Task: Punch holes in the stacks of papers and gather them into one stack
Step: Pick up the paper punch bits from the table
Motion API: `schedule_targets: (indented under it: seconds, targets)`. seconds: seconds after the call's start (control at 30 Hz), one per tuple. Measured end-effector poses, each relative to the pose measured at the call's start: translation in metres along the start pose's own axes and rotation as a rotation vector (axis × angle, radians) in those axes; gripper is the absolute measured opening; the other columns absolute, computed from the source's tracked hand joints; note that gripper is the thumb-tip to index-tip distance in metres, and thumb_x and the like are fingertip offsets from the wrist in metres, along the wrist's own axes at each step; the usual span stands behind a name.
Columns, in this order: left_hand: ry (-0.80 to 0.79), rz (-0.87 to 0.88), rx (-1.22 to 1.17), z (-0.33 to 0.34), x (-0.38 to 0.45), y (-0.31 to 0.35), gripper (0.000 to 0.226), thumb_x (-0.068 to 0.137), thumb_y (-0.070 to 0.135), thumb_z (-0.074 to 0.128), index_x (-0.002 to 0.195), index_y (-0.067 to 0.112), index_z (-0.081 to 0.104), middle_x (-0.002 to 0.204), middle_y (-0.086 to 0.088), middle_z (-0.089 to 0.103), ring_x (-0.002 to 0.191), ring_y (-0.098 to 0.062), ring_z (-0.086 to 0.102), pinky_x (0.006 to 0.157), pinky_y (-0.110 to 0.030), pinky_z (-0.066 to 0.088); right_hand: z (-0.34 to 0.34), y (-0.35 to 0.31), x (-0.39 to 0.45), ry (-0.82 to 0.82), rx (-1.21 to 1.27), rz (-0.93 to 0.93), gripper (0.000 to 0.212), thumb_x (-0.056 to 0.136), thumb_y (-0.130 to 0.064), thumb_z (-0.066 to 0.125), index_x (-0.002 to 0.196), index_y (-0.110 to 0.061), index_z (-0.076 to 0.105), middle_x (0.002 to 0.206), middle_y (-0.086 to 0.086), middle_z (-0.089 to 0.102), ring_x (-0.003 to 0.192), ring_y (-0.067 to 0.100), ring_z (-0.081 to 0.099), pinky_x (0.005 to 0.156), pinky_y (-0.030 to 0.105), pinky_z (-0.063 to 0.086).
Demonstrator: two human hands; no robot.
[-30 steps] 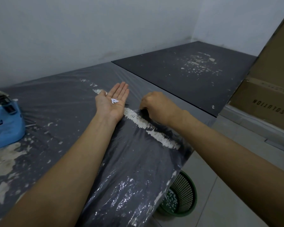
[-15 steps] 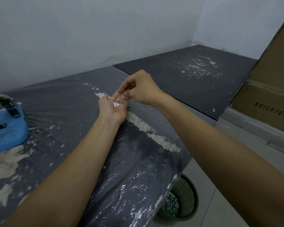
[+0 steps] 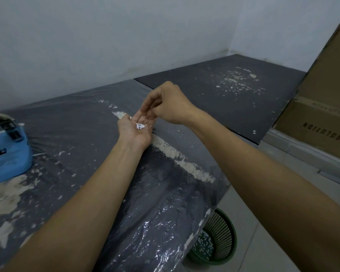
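Few paper bits (image 3: 140,126) lie in open left hand (image 3: 134,130) — right hand (image 3: 166,104) pinched shut above.

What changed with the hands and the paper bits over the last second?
The right hand lifted off the plastic-covered table, where it had been pinching at the surface, and moved left to sit over the left hand, fingertips pointing down at the palm. The left hand stayed open, palm up, with the small pile of paper bits in it. The blue hole punch and green basket did not move.
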State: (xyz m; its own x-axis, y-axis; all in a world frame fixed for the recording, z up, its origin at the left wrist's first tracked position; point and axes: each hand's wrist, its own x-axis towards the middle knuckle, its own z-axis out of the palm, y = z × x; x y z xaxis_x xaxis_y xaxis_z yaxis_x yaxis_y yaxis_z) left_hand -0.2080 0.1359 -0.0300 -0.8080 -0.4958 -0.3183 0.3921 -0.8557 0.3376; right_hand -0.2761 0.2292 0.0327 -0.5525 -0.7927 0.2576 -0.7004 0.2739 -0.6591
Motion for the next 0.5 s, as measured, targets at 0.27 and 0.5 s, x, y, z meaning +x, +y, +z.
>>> schedule_targets:
  seconds: [0.27,0.5]
  targets:
    - [-0.051,-0.031,-0.102,0.007,-0.001,-0.002,0.062,0.11,0.035,0.018,0.127,-0.015,0.05,0.13,-0.033,0.057,0.126,-0.044,0.055,0.112,-0.05,0.041,-0.023,0.05,-0.027,0.152,0.327,0.149,0.013,0.08,0.016,0.069,0.09,0.008,0.075,0.08,0.02,0.075,0.078,0.029,0.076,0.075,0.032,0.062]
    - [-0.055,-0.031,-0.101,0.006,-0.003,-0.009,0.061,0.11,0.034,0.019,0.129,-0.015,0.05,0.129,-0.033,0.059,0.125,-0.043,0.056,0.111,-0.049,0.042,-0.012,0.079,-0.036,0.148,-0.052,0.149,0.042,0.085,0.019,0.053,0.11,-0.007,0.076,0.107,0.007,0.076,0.101,0.013,0.071,0.097,0.03,0.055]
